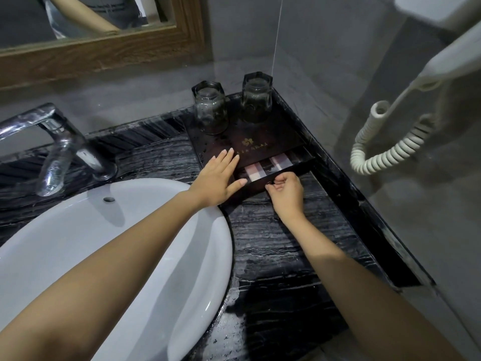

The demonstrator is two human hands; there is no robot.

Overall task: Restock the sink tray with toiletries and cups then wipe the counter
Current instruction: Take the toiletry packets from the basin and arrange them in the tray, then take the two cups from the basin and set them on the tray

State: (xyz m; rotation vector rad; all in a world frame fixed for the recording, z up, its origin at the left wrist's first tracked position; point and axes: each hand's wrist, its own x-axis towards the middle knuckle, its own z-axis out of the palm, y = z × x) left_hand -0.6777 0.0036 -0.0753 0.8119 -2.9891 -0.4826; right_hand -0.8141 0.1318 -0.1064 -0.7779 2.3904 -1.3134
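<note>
dark wood tray (250,142) sits on the black marble counter (273,243) just right of the white sink (104,243). our left hand (216,181) lies flat on the tray, fingers spread, while our right hand (286,191) pinches its drawer front (263,185), toiletry packets (256,171) inside. two upturned glass cups (210,110) stand at the tray's back.

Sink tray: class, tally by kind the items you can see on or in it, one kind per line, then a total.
Upturned glass cups: 2
Pink-striped packets in the drawer: 2
Total: 4
</note>
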